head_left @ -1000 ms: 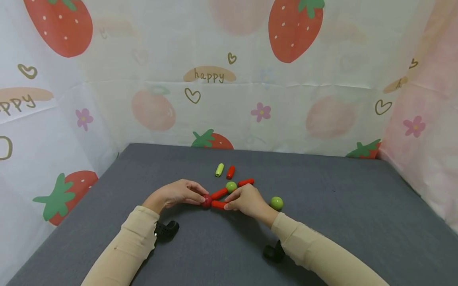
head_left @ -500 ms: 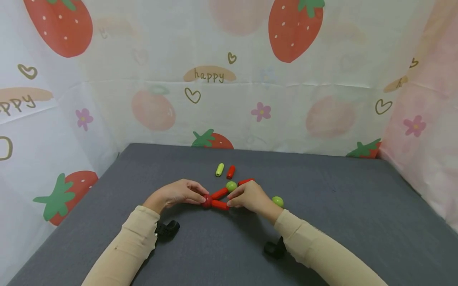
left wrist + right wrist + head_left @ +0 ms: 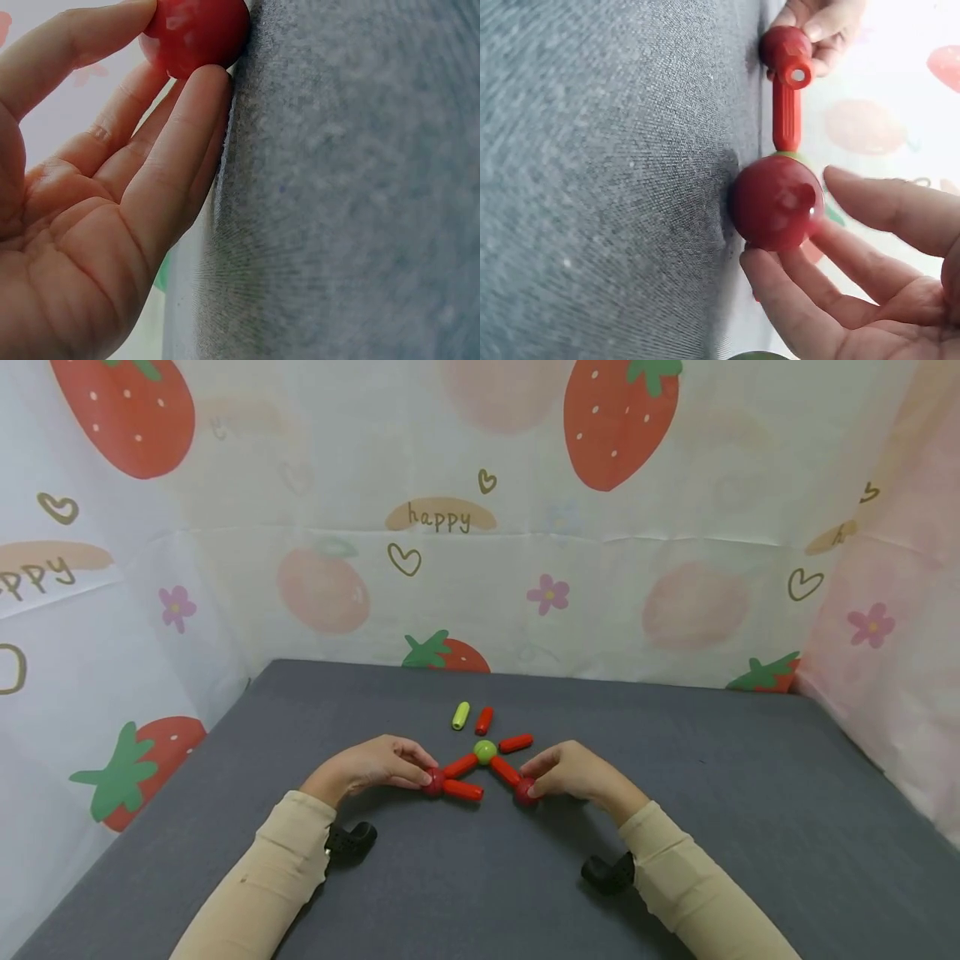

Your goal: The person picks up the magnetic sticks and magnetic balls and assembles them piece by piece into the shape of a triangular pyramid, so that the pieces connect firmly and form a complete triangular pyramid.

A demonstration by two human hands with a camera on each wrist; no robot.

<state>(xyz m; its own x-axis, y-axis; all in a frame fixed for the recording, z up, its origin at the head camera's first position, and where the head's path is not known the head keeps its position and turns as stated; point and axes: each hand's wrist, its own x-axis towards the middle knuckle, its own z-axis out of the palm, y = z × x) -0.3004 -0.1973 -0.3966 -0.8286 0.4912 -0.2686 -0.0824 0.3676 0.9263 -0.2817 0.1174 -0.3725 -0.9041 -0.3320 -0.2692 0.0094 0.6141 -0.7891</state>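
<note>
My left hand [image 3: 377,765] pinches a glossy red ball [image 3: 432,782] between thumb and fingers at the left end of a small joined figure. From that ball one red rod [image 3: 461,767] runs up to a green ball [image 3: 485,752], and another red rod [image 3: 463,790] points right with its far end free. A third red rod [image 3: 505,770] slants from the green ball down to a second red ball [image 3: 777,202]. My right hand [image 3: 581,774] has its thumb and fingertips around this second ball, close over the cloth.
Behind the figure lie a loose yellow-green rod [image 3: 461,717], a red rod [image 3: 484,721] and another red rod [image 3: 516,743]. A green curve [image 3: 757,355] shows at the right wrist view's bottom edge. A strawberry-print curtain [image 3: 600,552] encloses the grey table [image 3: 750,793].
My right hand has left the free-ended red rod and moved right to the second red ball, which comes into view. The loose green ball is now hidden behind that hand. My left hand stays put.
</note>
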